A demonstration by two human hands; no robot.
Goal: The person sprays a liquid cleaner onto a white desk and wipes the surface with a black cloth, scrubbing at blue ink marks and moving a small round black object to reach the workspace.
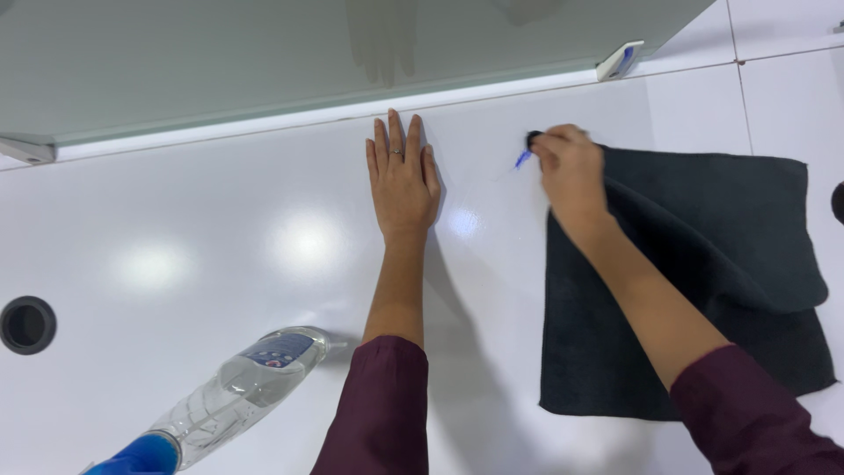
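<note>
My left hand (pixel 403 176) lies flat, palm down, on the glossy white desk top (pixel 220 255), fingers together and pointing toward the frosted glass divider (pixel 264 62); a ring sits on one finger. My right hand (pixel 570 167) is closed around a small blue marker (pixel 526 155) with a dark end, its tip touching the white surface near the divider. The right wrist and forearm rest over a dark grey cloth (pixel 703 290) spread flat on the desk.
A clear plastic spray bottle (pixel 237 387) with a blue head lies at the lower left. A round black cable hole (pixel 27 325) is at the far left. A white clip (pixel 621 60) holds the divider's right end.
</note>
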